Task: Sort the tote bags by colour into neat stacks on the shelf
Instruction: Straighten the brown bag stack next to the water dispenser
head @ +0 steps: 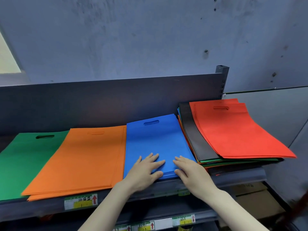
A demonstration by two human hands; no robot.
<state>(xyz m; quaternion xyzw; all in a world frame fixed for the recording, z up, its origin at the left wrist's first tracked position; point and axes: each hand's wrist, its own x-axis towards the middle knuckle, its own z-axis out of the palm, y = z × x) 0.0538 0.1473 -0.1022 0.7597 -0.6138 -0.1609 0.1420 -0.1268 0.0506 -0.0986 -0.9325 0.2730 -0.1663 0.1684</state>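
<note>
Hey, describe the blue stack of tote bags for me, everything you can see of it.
The blue stack is a pile of flat, matte, fabric-like bags; the top one shows an oval handle slot near its far end. It lies flat on the shelf, edges fairly square, between the orange stack on its left and the mixed pile on its right. The left hand and right hand rest flat on its near end, thumbs at its front edge.

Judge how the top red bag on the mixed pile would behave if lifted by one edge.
Probably floppy: the red bag already curves downward over the mixed pile. Likely light, being a thin flat sheet. It may slide readily, lying loose and skewed on the black bag.
</note>
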